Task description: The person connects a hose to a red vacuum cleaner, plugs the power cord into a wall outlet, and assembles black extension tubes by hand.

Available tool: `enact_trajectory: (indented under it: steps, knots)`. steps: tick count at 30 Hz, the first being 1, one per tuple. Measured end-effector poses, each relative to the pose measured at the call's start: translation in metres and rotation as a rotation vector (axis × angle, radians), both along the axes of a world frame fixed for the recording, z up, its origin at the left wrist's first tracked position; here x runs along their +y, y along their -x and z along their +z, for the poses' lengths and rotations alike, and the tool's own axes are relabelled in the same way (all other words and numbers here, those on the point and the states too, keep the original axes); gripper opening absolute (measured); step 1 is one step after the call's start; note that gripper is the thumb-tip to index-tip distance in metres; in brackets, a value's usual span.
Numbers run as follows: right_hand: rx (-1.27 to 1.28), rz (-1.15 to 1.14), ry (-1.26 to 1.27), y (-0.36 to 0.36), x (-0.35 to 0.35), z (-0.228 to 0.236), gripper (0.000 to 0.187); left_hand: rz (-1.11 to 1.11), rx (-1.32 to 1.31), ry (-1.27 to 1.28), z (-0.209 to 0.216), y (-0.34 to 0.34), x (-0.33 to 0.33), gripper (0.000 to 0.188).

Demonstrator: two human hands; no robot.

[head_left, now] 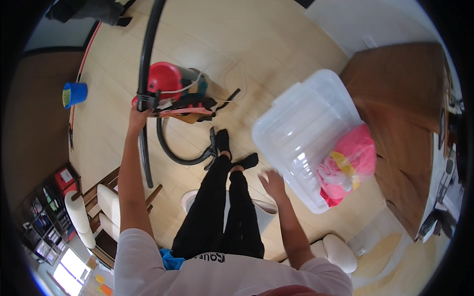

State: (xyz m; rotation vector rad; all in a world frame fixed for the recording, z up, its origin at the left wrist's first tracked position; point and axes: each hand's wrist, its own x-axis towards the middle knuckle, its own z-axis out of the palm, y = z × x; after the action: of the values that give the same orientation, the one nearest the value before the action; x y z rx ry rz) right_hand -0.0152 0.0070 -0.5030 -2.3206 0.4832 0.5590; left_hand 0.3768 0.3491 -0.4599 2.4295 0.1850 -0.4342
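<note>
My left hand is closed around the long black tube of a vacuum cleaner, just below a clip on it. Right beside that hand is a red and dark-green canister with a pale cord. Several things bundled next to the canister, some black and some pink, are partly hidden. A ribbed black hose curves over the floor to a black floor head close to my feet. With fingers apart and nothing in it, my right hand hovers near a clear plastic storage box.
Pink and clear plastic bags rest at the box's right side. A brown cabinet stands farther right. On the left are a blue bucket, a cushioned wooden chair and shelves. Another person's foot shows at the far left.
</note>
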Motion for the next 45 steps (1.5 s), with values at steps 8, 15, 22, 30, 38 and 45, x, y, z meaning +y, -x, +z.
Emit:
enact_trajectory:
  steps: [8,15,22,30,38,45]
  knots:
    - [0.416,0.636,0.442,-0.241,-0.018,-0.083,0.043,0.026,-0.01,0.232,0.001,-0.005,0.002,0.025]
    - [0.402,0.708,0.48,-0.223,-0.007,-0.101,0.039,0.181,0.204,0.368,0.005,-0.013,0.017,0.031]
    - [0.477,0.768,0.445,-0.174,0.016,-0.11,0.04,0.272,0.169,0.665,-0.006,-0.014,0.02,0.023]
    - [-0.113,0.225,-0.33,-0.244,0.07,-0.061,0.065,0.373,0.14,0.619,0.011,0.001,0.008,0.025]
    - [-0.303,-0.568,-1.403,-0.275,0.178,0.08,0.049,0.048,-0.013,0.173,0.06,0.086,-0.074,0.036]
    - [-0.104,-0.442,-1.688,-0.237,0.125,0.031,0.038,0.079,0.093,0.449,0.065,0.106,-0.049,0.032]
